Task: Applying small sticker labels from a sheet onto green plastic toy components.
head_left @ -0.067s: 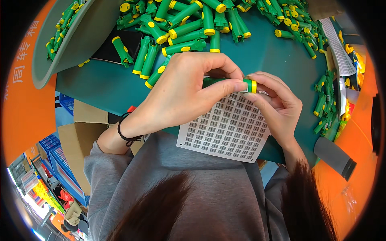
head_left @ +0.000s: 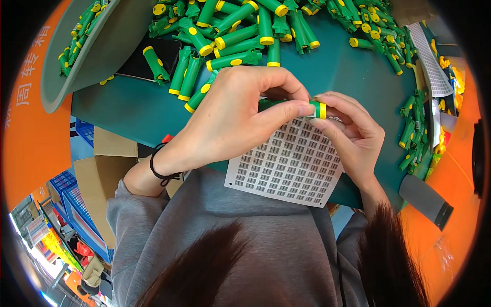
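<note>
A green plastic tube with a yellow end band is held between my two hands above the table. My left hand closes round its green body, thumb pressed on the side near a small white patch. At the yellow end, the thumb and fingers of my right hand pinch the tube. Most of the tube is hidden behind my left hand. Just below lies a white sheet of small barcode-like labels, its upper part covered by my hands. Beyond my left hand several similar tubes lie on the green table.
Piles of green tubes fill the far side, with more at the right edge. A grey-green bin leans at far left beside a black flat object. A dark grey cylinder stands right; a cardboard box sits lower left.
</note>
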Demonstrator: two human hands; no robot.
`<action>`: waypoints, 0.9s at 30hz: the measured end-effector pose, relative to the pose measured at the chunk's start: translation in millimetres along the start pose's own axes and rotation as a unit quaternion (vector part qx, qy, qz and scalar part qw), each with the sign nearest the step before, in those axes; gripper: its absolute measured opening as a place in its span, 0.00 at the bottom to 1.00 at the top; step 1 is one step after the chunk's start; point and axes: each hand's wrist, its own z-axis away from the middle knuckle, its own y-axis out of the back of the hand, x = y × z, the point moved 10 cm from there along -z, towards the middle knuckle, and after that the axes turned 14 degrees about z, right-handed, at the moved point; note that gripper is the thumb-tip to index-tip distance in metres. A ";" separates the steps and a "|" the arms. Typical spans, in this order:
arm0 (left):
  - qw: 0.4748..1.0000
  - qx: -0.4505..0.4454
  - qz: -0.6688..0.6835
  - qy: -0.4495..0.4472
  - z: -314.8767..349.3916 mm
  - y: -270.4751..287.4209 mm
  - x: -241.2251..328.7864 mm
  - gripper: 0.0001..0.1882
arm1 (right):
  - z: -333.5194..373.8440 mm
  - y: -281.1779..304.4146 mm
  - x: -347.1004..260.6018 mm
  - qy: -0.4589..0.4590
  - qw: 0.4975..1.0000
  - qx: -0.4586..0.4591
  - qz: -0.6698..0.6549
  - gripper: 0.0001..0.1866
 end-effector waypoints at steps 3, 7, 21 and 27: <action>1.000 0.003 0.004 0.008 -0.2 0.2 -1.3 0.08 | -0.7 0.0 -0.8 0.006 1.000 0.008 -0.005 0.20; 0.999 0.011 -0.025 0.019 0.0 1.2 -3.8 0.08 | -1.6 0.1 -3.3 0.022 1.000 0.014 -0.003 0.19; 0.980 -0.043 0.181 0.063 3.0 -18.2 -31.2 0.29 | 0.0 -2.1 2.2 -0.003 1.000 0.002 -0.024 0.20; 0.987 -0.045 0.145 0.045 2.6 -15.8 -31.1 0.29 | -0.4 0.1 5.5 -0.018 1.000 -0.001 -0.018 0.20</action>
